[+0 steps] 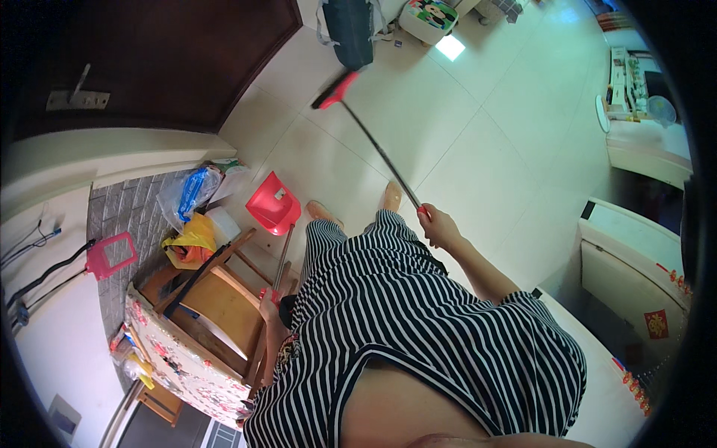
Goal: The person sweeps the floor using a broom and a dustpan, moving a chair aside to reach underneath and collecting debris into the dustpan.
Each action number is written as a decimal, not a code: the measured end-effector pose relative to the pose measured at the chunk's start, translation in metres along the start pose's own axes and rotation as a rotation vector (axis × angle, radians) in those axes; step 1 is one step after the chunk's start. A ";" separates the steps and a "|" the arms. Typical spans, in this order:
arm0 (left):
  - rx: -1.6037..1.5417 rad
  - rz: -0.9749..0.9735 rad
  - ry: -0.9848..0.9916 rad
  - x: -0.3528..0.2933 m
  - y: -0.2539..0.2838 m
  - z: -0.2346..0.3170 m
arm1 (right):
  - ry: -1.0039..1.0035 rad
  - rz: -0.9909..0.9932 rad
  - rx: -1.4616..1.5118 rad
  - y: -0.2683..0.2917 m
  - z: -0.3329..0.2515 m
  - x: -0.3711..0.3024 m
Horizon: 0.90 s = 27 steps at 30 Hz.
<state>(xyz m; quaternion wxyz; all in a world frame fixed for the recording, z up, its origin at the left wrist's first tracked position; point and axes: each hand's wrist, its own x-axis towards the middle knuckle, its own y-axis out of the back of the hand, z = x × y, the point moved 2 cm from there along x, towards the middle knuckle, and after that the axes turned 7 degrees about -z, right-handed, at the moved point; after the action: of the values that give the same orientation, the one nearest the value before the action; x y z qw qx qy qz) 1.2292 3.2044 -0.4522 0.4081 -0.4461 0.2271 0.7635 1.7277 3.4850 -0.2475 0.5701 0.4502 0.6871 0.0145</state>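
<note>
My right hand (441,228) is closed around the red grip of a long-handled broom (376,144). Its dark-bristled, red-backed head is on or just above the pale tiled floor ahead, close to a dark upright bag. Lower and to the left, my left hand (269,305) grips the end of a long-handled red dustpan (274,205). The pan is in front of my left foot, with its handle running back beside the wooden chair. My two feet in tan shoes stand between the dustpan and the broom handle.
A wooden chair (216,302) stands close on my left, against a flower-patterned tablecloth (179,358). Plastic bags (196,239) lie beyond it by the brick-patterned wall. A dark door (157,67) is at far left, the dark bag (349,33) ahead, and white cabinets (631,261) at right.
</note>
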 end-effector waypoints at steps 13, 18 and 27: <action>-0.277 0.279 0.273 -0.108 -0.074 0.088 | 0.237 -0.036 -0.566 -0.026 -0.052 0.194; -0.237 0.270 0.282 -0.104 -0.068 0.063 | 0.048 0.013 -0.459 0.039 0.068 0.160; -0.291 0.256 0.199 -0.057 -0.009 -0.066 | -0.455 0.149 -0.147 0.116 0.092 0.044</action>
<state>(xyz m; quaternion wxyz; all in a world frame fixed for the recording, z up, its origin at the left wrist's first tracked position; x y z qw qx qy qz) 1.2849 3.1386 -0.4361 0.2149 -0.5409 0.2085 0.7860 1.8732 3.5368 -0.2519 0.7387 0.4487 0.5030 0.0046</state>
